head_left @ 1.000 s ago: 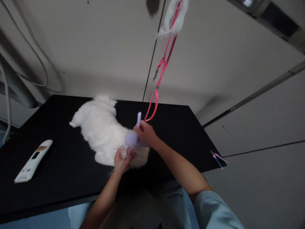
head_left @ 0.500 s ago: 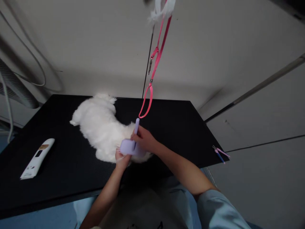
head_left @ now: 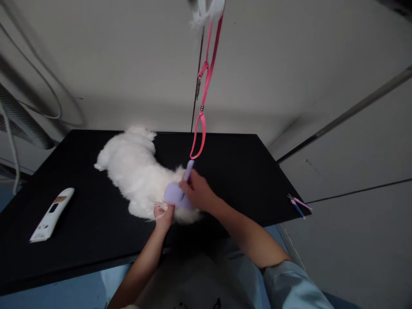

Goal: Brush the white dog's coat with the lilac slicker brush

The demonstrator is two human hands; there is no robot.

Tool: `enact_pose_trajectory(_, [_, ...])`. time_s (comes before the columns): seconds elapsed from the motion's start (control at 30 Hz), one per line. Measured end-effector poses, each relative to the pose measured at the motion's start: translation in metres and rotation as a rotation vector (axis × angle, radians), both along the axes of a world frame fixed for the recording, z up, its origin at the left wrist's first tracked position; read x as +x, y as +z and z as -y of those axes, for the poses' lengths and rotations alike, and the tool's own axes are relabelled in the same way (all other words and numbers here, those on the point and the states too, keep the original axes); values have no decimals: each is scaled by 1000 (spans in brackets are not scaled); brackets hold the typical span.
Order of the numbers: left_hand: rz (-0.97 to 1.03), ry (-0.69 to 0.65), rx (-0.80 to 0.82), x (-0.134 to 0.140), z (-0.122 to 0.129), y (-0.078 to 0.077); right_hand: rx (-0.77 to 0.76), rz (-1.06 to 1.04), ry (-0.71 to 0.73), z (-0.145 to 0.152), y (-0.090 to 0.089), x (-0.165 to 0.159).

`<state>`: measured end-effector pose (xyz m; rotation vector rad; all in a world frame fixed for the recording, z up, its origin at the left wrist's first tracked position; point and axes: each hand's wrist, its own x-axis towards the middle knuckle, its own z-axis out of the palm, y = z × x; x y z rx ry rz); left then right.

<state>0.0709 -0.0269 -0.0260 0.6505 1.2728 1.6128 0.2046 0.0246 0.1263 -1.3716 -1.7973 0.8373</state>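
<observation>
A fluffy white dog [head_left: 135, 167] lies stretched on the black table [head_left: 231, 171], its near end under my hands. My right hand [head_left: 198, 189] is closed around a lavender grooming brush [head_left: 174, 194]. The brush's broad head rests against the fur and its handle points up and away from me. Just left of the brush, my left hand [head_left: 164, 214] is closed on the dog's fur, thumb up beside the brush head. The brush's bristle side is hidden.
White hair clippers [head_left: 53, 214] lie on the table's left. Small nail clippers [head_left: 299, 206] with pink and blue handles lie at the right corner. A pink grooming loop [head_left: 198, 135] hangs above the table. A ribbed grey hose [head_left: 25, 120] is at far left.
The brush head has turned and shifted slightly right and up, with its handle tilting further right. My left hand stays near the same spot. The dog's body looks unmoved.
</observation>
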Motion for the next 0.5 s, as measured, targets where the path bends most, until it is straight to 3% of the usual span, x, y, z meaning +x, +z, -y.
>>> enact_pose_trajectory(0.07, [-19, -3, 21, 0, 0, -1, -49, -33, -31, 3, -6, 3])
enact_pose_trajectory(0.17, [-69, 50, 12, -1, 1, -5, 74, -114, -215, 9, -11, 5])
enact_pose_trajectory(0.3, [-12, 17, 15, -2, 1, -9, -42, -157, -15, 16, -15, 9])
enact_pose_trajectory(0.37, [-52, 22, -5, -2, 1, -11, -20, -207, -133, 18, -18, 13])
enact_pose_trajectory(0.43, [-130, 57, -29, -2, 2, -13, 100, -284, -311, 21, -22, 17])
enact_pose_trajectory(0.5, [-158, 69, -38, -2, 2, -15, 106, -342, -259, 24, -27, 20])
